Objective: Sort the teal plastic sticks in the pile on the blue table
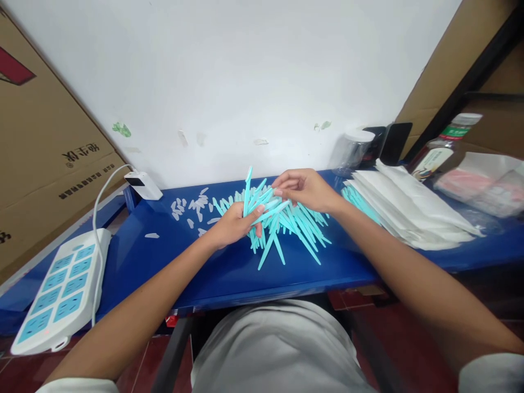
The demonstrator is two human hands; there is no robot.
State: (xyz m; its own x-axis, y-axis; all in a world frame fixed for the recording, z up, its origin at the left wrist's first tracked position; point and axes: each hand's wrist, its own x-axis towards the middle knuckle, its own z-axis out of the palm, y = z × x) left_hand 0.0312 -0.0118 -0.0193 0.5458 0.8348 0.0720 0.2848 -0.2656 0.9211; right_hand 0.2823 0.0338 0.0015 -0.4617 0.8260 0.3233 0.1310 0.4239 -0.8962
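Along the desk's back edge, toward the right, stands a white-lidded clear jar, contents not discernible. Farther right: a white-capped bottle, contents dark, and a clear bag holding something pink. White packets are stacked left of the bag. Blue surface shows between the front edge and the heaped turquoise sticks, slim and tapered, at mid-desk; translucent pieces lie scattered to their left. Left hand grasps a fanned bundle of sticks above the heap. Right hand has bent fingers at the bundle; whether it pinches one cannot be determined.
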